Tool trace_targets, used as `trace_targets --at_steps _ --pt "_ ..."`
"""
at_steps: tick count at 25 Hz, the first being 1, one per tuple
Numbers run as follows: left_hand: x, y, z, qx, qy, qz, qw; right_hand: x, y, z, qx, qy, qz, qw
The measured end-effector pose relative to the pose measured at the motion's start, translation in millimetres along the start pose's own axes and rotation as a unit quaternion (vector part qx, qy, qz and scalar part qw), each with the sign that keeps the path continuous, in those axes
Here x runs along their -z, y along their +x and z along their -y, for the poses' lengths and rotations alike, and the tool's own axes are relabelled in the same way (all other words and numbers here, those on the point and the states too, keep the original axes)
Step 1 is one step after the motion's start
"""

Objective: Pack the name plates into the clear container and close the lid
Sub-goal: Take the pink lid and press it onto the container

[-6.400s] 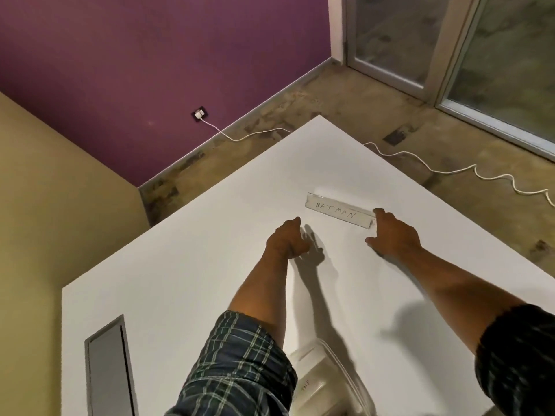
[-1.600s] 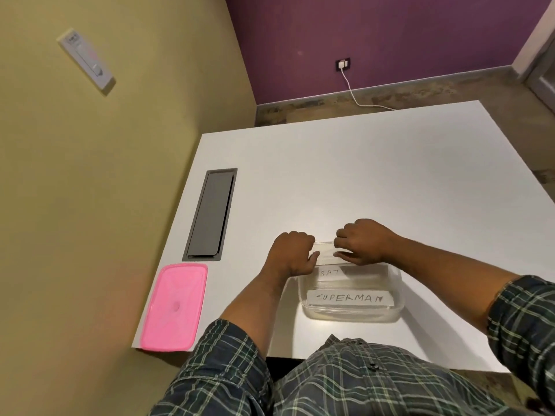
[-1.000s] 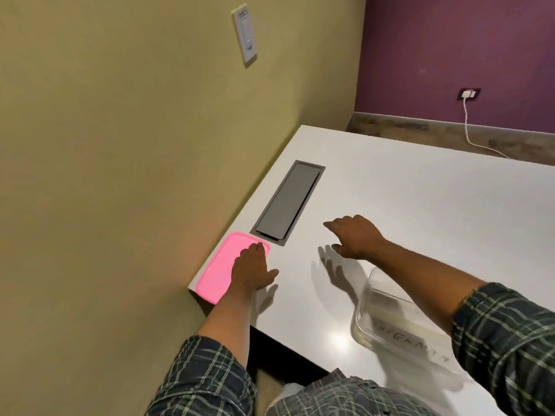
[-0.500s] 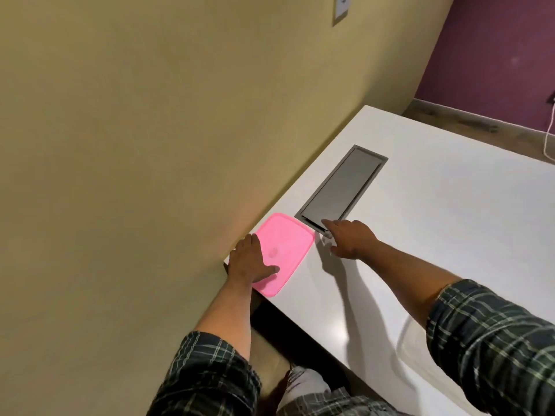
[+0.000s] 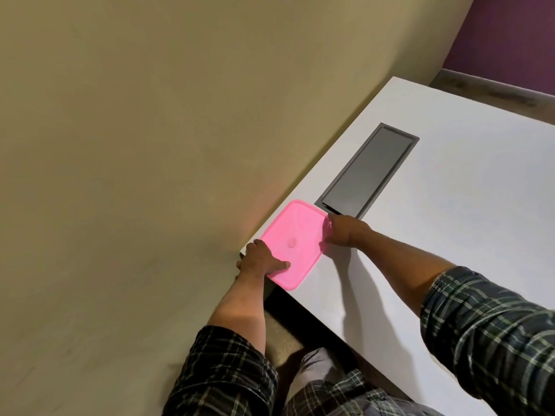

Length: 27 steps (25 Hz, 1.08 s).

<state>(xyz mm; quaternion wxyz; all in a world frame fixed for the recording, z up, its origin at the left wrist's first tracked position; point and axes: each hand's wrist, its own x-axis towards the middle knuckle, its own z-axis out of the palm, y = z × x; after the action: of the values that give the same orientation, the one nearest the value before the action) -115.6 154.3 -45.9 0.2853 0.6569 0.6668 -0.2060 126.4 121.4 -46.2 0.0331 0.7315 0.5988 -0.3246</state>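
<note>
— Where's the lid?

— The pink lid (image 5: 295, 243) lies mid-frame at the white table's (image 5: 450, 235) near-left corner, beside the yellow wall (image 5: 135, 145). My left hand (image 5: 259, 259) grips its near corner, thumb on top; my right hand (image 5: 345, 231) pinches the far corner.

— Anything crowding it?

— The grey cable hatch (image 5: 366, 171) sits just beyond it. Bare tabletop opens rightward.
</note>
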Motion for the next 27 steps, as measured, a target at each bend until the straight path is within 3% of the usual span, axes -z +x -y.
trace_targets --at_steps 6,12,17,21,25,27 --pt "-1.9 -2.1 -7.2 0.030 -0.058 -0.041 0.997 -1.6 -2.4 -8.5 -0.010 0.103 -0.033 0.994" --pt "5.9 -22.0 -21.9 0.057 -0.107 -0.080 0.989 19.0 -29.4 -28.1 -0.045 0.202 -0.119 0.971" --pt "13.1 -43.7 -59.3 -0.030 -0.110 -0.135 0.984 54.3 -64.8 -69.2 -0.056 0.346 -0.114 0.930" --pt "16.4 -70.9 -110.3 -0.097 -0.168 -0.191 0.962 86.2 -112.2 -118.9 -0.049 0.387 -0.139 0.910" --pt "18.0 -91.6 -162.2 -0.085 -0.286 -0.156 0.942 111.5 -168.3 -170.5 -0.025 0.451 -0.182 0.873" --pt "11.4 -99.9 -185.5 -0.098 -0.382 -0.069 0.916 115.8 -202.1 -197.7 -0.003 0.471 -0.204 0.858"
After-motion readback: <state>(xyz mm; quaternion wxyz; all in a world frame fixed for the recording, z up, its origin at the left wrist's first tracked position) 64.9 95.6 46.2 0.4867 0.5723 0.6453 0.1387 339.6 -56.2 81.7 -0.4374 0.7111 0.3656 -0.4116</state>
